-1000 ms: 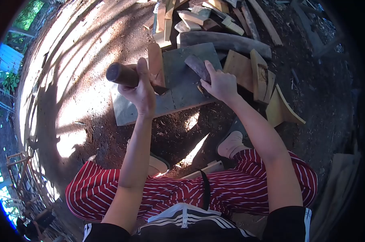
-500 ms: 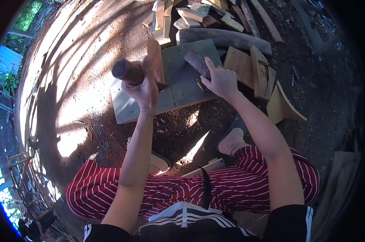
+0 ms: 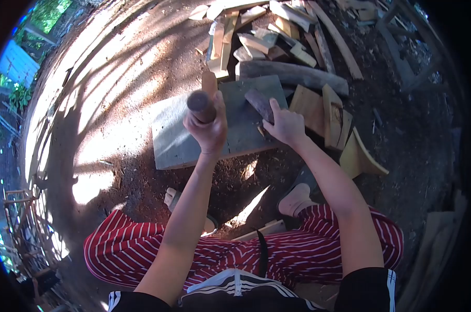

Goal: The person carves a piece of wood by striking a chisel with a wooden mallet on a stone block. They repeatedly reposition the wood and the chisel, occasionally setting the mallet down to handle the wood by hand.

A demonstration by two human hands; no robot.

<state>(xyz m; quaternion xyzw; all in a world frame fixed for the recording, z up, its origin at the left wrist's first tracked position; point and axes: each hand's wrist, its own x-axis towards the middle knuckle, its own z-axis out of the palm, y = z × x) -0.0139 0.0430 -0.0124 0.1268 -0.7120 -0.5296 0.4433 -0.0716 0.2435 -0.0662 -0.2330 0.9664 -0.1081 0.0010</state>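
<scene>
A grey board (image 3: 168, 138) lies on the ground in front of me. Over it, my left hand (image 3: 209, 127) is wrapped round a dark, round-ended wooden handle (image 3: 199, 104) that points up toward the camera. An orange-brown wood piece (image 3: 209, 83) shows just behind that hand, and its lower part is hidden. My right hand (image 3: 287, 125) holds the near end of a dark, flat block (image 3: 258, 104), which slants above the board's right half. A small wood chip (image 3: 261, 131) is beside the block.
Offcuts (image 3: 256, 44) are heaped beyond the board, with a long curved grey timber (image 3: 293, 74) in front. Brown blocks (image 3: 309, 110) and a curved yellowish piece (image 3: 358, 156) lie at the right. My feet (image 3: 297, 199) are on the dirt near the board.
My left hand has moved right with the handle, which now points more directly at the camera. My right hand keeps its hold on the dark block. The view has shifted slightly.
</scene>
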